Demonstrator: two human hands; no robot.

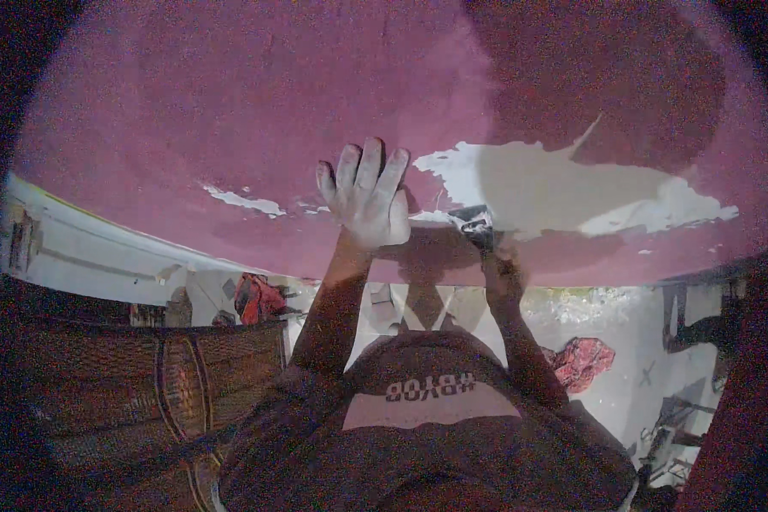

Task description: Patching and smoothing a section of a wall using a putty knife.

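A pink painted wall [256, 111] fills the upper part of the head view. My left hand [371, 200] lies flat against it with the fingers spread, and its skin looks coated in white dust. To the right of it, my right hand [505, 271] is closed round the handle of a scraper [476, 224]. The scraper's blade meets the lower edge of a ragged whitish patch [563, 192] where the pink paint is gone. A smaller chipped strip [246, 201] shows left of my left hand. Dimness blurs the right fingers.
A brown patterned woven surface [230, 375] spreads behind me at the lower left. Red bundled cloth [260, 299] lies near it, and another red crumpled cloth [582, 363] is on the pale floor [631, 341] at right. Dark furniture [678, 427] stands at the lower right.
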